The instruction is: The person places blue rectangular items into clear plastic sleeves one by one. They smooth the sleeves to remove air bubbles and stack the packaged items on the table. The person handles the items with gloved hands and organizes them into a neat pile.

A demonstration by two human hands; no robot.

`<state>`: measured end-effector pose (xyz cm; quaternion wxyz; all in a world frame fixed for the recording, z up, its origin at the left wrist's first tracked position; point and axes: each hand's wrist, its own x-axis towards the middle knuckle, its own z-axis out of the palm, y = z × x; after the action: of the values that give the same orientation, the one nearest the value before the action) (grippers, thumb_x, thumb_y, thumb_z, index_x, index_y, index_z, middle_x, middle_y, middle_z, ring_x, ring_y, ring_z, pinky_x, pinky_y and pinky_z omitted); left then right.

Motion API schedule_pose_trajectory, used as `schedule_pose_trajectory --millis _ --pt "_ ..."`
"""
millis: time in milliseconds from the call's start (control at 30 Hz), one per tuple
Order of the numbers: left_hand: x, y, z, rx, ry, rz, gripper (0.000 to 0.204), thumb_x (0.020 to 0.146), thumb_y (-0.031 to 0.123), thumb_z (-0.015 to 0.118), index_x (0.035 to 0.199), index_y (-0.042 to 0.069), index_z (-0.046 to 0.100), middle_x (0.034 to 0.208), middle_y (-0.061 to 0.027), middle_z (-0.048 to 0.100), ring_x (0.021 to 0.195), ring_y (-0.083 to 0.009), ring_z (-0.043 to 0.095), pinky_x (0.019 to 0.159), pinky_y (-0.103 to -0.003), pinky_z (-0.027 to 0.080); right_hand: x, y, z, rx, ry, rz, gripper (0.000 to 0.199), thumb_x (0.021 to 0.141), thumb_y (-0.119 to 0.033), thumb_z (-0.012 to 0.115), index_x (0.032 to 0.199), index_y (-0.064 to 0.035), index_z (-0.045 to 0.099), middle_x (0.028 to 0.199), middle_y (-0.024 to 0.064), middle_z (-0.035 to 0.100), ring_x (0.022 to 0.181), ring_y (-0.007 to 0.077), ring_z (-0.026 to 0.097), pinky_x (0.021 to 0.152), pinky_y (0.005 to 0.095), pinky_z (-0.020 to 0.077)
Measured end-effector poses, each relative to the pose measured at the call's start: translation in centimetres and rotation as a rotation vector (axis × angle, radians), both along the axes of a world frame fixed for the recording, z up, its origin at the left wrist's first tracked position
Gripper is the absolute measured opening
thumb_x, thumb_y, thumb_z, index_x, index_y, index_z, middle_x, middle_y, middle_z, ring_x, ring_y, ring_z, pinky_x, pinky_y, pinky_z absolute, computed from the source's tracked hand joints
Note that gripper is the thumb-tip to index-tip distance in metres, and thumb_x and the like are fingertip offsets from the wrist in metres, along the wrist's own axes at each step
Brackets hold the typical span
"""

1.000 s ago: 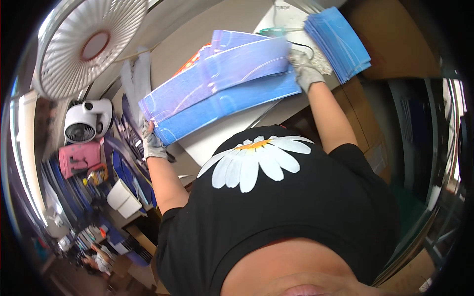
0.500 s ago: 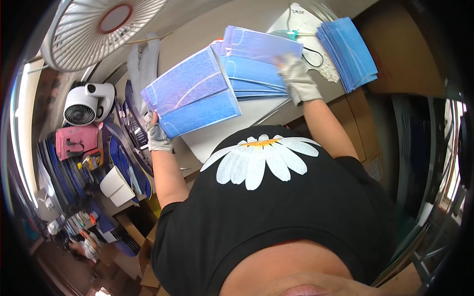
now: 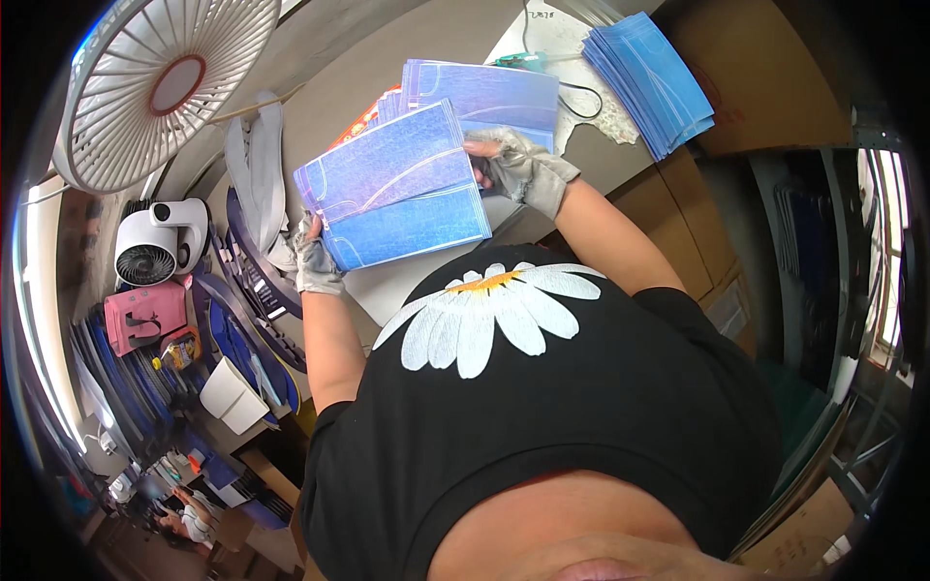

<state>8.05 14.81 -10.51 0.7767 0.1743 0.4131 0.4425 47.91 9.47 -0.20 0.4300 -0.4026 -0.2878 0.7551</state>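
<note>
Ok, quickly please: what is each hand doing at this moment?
Left hand: closed on the corner of the blue sheet.
Right hand: holding the same sheet at its other edge.

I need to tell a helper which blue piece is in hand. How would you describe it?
Start at the big white fan, then look right across the table. The folded blue sheet is held between the left hand and right hand, unlike the loose blue stack lying at the far right.

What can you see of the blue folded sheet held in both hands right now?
The blue folded sheet looks like thin, glossy plastic with pale curved lines and a crease across its middle. It is held tilted above the table. The gloved left hand grips its lower left corner; the gloved right hand holds its right edge.
</note>
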Motion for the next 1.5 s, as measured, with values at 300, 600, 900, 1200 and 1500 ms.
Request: schedule_pose_trajectory --millis 300,600,900,1200,1500 --pt "0.0 0.2 -0.1 -0.022 0.024 0.002 0.048 0.100 0.028 0.057 0.141 0.006 0.047 0.131 -0.0148 0.060 0.115 -0.0330 0.061 0.098 -0.052 0.052 -0.1 0.3 1.2 0.033 -0.314 0.064 0.022 0.095 -0.025 0.063 0.103 -0.0061 0.072 0.080 0.0013 0.068 0.059 0.0095 0.057 0.047 0.0245 0.0435" --pt "1.7 0.4 1.4 0.104 0.052 -0.132 0.053 0.096 0.021 0.060 0.143 0.002 0.044 0.133 -0.0139 0.059 0.115 -0.0291 0.062 0.097 -0.046 0.053 0.0 2.4 -4.5 -0.123 -0.039 -0.266 0.016 0.089 -0.003 0.063 0.103 -0.0010 0.070 0.085 0.0076 0.068 0.065 0.0148 0.063 0.053 0.0269 0.0497" --pt "0.2 0.4 -1.1 0.033 0.128 -0.086 0.057 0.095 0.019 0.060 0.146 0.002 0.041 0.136 -0.0127 0.057 0.118 -0.0277 0.060 0.099 -0.044 0.052 0.7 1.5 -1.0 0.023 -0.295 0.009 0.022 0.090 -0.008 0.063 0.106 0.0054 0.068 0.092 0.0118 0.071 0.071 0.0153 0.067 0.058 0.0268 0.0526" --pt "3.7 -0.1 1.8 0.115 0.014 -0.092 0.059 0.094 0.015 0.060 0.148 0.002 0.038 0.142 -0.0133 0.052 0.126 -0.0295 0.054 0.108 -0.047 0.044 0.5 3.4 -9.0 -0.088 0.085 -0.416 0.018 0.084 0.000 0.062 0.100 0.0040 0.070 0.079 0.0062 0.067 0.061 0.0132 0.061 0.055 0.0249 0.0494" --pt "3.0 0.1 0.5 0.134 0.092 -0.043 0.058 0.094 0.012 0.061 0.148 0.001 0.038 0.139 -0.0139 0.054 0.122 -0.0293 0.057 0.103 -0.044 0.050 3.1 0.9 -2.4 0.100 -0.263 -0.036 0.033 0.089 -0.026 0.074 0.109 -0.0002 0.069 0.073 -0.0014 0.060 0.057 0.0072 0.046 0.053 0.0223 0.0369"
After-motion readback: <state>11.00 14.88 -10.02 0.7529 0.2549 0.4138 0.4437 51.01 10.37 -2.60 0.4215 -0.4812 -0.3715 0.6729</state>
